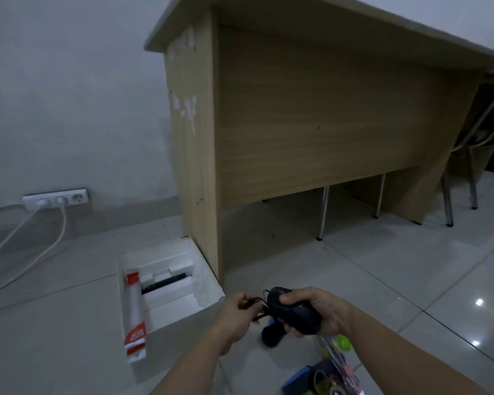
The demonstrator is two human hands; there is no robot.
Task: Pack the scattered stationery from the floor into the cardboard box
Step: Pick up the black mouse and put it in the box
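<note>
I see the right hand (325, 309) curled round what looks like a black mouse (303, 317). The left hand (234, 317) pinches its cable (257, 302) — probably gathering it so it packs neatly — just beside the open cardboard box (208, 280), with more stationery (322, 374) on the floor (382, 266).

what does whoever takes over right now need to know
Right hand grips a black computer mouse; left hand pinches its thin dark cable.
The open white cardboard box lies on the floor left of the hands; a long red-and-white pack and a slim black item already lie inside.
Left: box the mouse, then the blue and yellow-green pieces on the floor lower right.
</note>
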